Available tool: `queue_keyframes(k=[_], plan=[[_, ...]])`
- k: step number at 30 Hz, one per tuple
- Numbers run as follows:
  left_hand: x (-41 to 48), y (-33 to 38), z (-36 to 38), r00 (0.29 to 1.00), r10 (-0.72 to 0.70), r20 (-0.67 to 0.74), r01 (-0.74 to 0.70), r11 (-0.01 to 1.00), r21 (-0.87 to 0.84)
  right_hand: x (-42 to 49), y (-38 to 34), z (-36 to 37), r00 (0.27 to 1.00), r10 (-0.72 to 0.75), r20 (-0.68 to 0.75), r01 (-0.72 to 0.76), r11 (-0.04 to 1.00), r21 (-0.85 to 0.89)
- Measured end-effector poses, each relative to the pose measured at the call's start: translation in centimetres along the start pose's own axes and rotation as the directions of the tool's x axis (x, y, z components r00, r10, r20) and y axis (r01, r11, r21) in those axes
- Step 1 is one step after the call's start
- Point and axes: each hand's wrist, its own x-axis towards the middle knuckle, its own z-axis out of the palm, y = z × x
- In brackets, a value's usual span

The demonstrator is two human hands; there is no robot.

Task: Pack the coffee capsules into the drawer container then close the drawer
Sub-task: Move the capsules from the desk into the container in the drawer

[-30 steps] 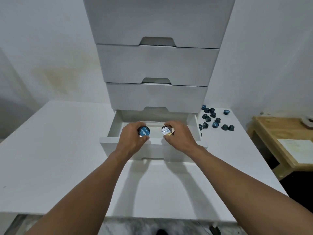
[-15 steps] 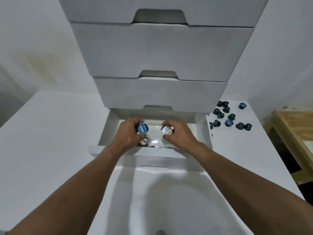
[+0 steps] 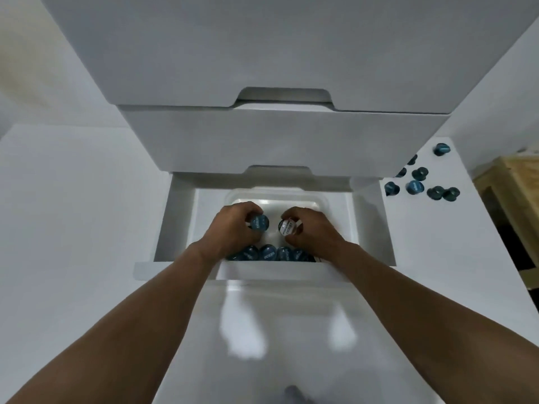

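Observation:
The bottom drawer point(image 3: 180, 225) of a white drawer unit stands pulled out, with a clear plastic container point(image 3: 274, 199) inside it. Both my hands are down in the drawer over the container. My left hand point(image 3: 233, 228) grips a blue-topped coffee capsule point(image 3: 259, 221). My right hand point(image 3: 312, 228) grips a capsule with a white label point(image 3: 287, 227). Several blue capsules point(image 3: 269, 253) lie in a row at the container's near edge, partly hidden by my wrists.
Several loose dark blue capsules point(image 3: 420, 182) lie on the white table point(image 3: 73, 228) to the right of the drawer unit. Two shut drawers point(image 3: 280, 141) overhang the open one. A wooden table point(image 3: 513, 182) stands at the far right.
The camera has moved closer and looks more steeply down into the drawer. Both hands, each with its capsule, have gone a little deeper into the drawer, and the capsule row has come into view.

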Motion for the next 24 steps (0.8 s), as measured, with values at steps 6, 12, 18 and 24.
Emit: queue_keyframes(k=[6, 12, 18, 24], plan=[[2.2, -0.7, 1.1, 0.988, -0.026, 0.154, 0.04, 0.995, -0.087, 1.9, 0.6, 0.4, 0.996, 0.05, 0.073, -0.045, 0.996, -0.071], [3.3, -1.6, 1.5, 0.981, 0.008, 0.192, 0.009, 0.996, -0.083, 3.0, 1.2, 1.0, 0.991, 0.087, 0.102, -0.076, 0.991, -0.106], [3.8, -2.3, 1.8, 0.969, -0.005, 0.247, 0.016, 0.999, -0.044, 3.3, 1.7, 1.5, 0.99, 0.094, 0.106, -0.085, 0.993, -0.087], [3.8, -2.3, 1.8, 0.965, -0.018, 0.261, 0.027, 0.999, -0.031, 3.4, 1.8, 1.5, 0.99, 0.087, 0.109, -0.082, 0.995, -0.055]])
